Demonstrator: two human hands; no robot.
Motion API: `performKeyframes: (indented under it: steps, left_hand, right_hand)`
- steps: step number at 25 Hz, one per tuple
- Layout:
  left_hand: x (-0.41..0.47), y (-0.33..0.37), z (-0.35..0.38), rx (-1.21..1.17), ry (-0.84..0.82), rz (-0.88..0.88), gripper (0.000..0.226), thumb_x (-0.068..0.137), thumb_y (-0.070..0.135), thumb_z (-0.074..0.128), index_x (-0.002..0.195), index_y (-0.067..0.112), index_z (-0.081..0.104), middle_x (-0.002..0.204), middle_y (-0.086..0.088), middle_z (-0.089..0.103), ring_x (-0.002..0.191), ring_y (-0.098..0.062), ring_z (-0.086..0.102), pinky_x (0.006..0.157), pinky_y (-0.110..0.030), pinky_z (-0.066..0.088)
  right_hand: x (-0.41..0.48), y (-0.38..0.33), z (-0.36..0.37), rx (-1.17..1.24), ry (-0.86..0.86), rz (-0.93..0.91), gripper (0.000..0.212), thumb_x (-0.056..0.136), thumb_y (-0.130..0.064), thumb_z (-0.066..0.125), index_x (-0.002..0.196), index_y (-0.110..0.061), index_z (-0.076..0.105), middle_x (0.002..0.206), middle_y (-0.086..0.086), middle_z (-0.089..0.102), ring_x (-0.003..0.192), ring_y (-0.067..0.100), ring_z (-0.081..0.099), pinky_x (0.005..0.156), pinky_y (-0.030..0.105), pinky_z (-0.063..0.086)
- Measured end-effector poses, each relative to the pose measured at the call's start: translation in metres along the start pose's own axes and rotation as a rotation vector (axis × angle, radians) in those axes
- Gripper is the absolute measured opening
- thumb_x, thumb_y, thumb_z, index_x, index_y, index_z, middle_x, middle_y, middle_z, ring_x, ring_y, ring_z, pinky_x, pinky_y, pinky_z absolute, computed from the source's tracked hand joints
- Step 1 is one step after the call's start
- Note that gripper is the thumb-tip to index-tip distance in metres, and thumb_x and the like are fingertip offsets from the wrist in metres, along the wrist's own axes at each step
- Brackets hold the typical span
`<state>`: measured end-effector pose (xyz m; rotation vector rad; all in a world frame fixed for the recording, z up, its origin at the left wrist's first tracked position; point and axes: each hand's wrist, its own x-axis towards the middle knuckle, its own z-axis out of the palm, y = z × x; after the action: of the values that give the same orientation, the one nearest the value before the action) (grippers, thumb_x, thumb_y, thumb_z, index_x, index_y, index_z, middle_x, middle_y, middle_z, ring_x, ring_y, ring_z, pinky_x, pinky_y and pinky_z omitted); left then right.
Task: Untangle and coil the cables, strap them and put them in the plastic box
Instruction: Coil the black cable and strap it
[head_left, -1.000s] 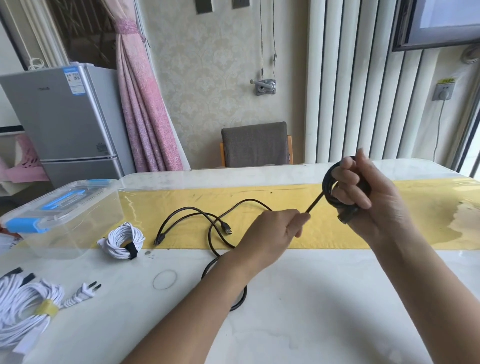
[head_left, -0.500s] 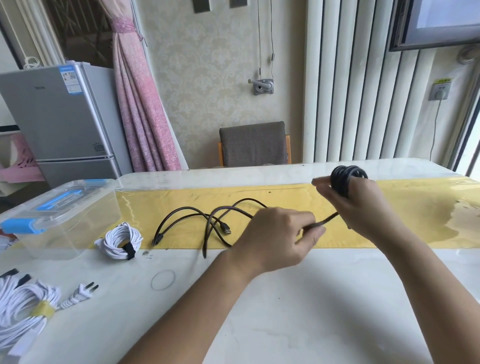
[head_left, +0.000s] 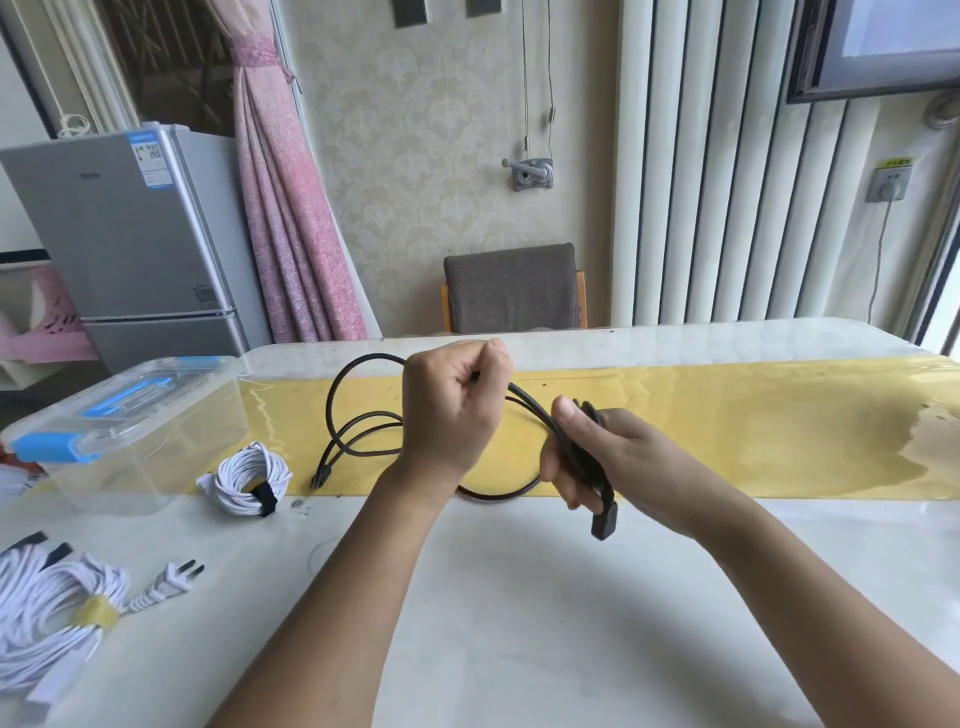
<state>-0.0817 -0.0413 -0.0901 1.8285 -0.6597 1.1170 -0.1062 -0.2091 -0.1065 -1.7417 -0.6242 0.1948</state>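
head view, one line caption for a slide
Left hand pinches a loop of black cable while right hand grips the gathered coil above the table; plastic box at left.

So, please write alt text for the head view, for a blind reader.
A person's right hand holds a partly coiled black cable while the left hand pinches a loose loop of it above a white table. At left sit a lidded clear plastic box, a strapped white coil and a larger white bundle.
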Motion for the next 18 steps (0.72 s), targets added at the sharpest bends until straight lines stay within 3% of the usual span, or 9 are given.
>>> performKeyframes:
  steps: [4, 7, 10, 13, 16, 18]
  left_hand:
    - [0.0, -0.014, -0.003, 0.15, 0.034, -0.019, 0.047, 0.092, 0.025, 0.041, 0.052, 0.031, 0.018, 0.043, 0.012, 0.015, 0.042, -0.012, 0.022, 0.044, -0.019, 0.013]
    - [-0.003, -0.029, -0.002, 0.216, 0.022, -0.036, 0.047, 0.093, 0.028, 0.037, 0.051, 0.032, 0.016, 0.04, 0.013, 0.014, 0.04, -0.014, 0.027, 0.041, -0.017, 0.015]
    - [-0.004, -0.046, -0.007, 0.295, 0.041, -0.097, 0.049, 0.094, 0.03, 0.036, 0.049, 0.029, 0.016, 0.04, 0.012, 0.014, 0.039, -0.014, 0.031, 0.04, -0.018, 0.018]
    - [-0.006, -0.06, -0.014, 0.37, 0.043, -0.24, 0.054, 0.096, 0.03, 0.039, 0.048, 0.024, 0.016, 0.039, 0.008, 0.015, 0.036, -0.014, 0.022, 0.042, -0.023, 0.014]
    - [-0.013, -0.061, -0.006, 0.391, -0.103, -0.274, 0.059, 0.1, 0.032, 0.042, 0.046, 0.021, 0.02, 0.039, 0.008, 0.019, 0.038, -0.011, 0.022, 0.043, -0.03, 0.015]
    - [-0.02, -0.055, 0.01, 0.397, -0.29, -0.275, 0.059, 0.1, 0.038, 0.038, 0.045, 0.019, 0.028, 0.04, 0.004, 0.029, 0.04, -0.017, 0.033, 0.044, -0.032, 0.023]
  right_hand:
    - [-0.002, 0.001, 0.013, 0.138, -0.44, 0.02, 0.036, 0.088, -0.042, 0.057, 0.063, -0.018, 0.067, 0.048, -0.002, 0.051, 0.039, 0.01, 0.039, 0.052, 0.018, 0.039]
    - [-0.002, 0.001, 0.012, 0.336, -0.637, -0.004, 0.029, 0.087, -0.037, 0.064, 0.067, -0.015, 0.068, 0.048, -0.006, 0.051, 0.037, 0.004, 0.039, 0.054, 0.019, 0.042]
    - [0.0, 0.004, 0.008, 0.543, -0.528, -0.047, 0.028, 0.083, -0.035, 0.069, 0.068, -0.012, 0.066, 0.05, -0.005, 0.051, 0.035, 0.001, 0.038, 0.051, 0.017, 0.043]
    - [0.003, 0.009, 0.008, 0.729, -0.416, -0.065, 0.028, 0.082, -0.038, 0.07, 0.067, -0.015, 0.065, 0.052, -0.008, 0.05, 0.033, -0.001, 0.037, 0.048, 0.016, 0.043]
    - [0.008, 0.011, 0.005, 1.006, -0.535, -0.139, 0.026, 0.093, -0.03, 0.057, 0.078, -0.01, 0.066, 0.062, -0.004, 0.058, 0.037, 0.003, 0.037, 0.056, 0.017, 0.049]
    - [0.008, 0.005, 0.001, 1.135, -0.444, -0.2, 0.024, 0.092, -0.024, 0.057, 0.084, -0.005, 0.068, 0.068, 0.001, 0.062, 0.041, 0.006, 0.041, 0.063, 0.02, 0.053]
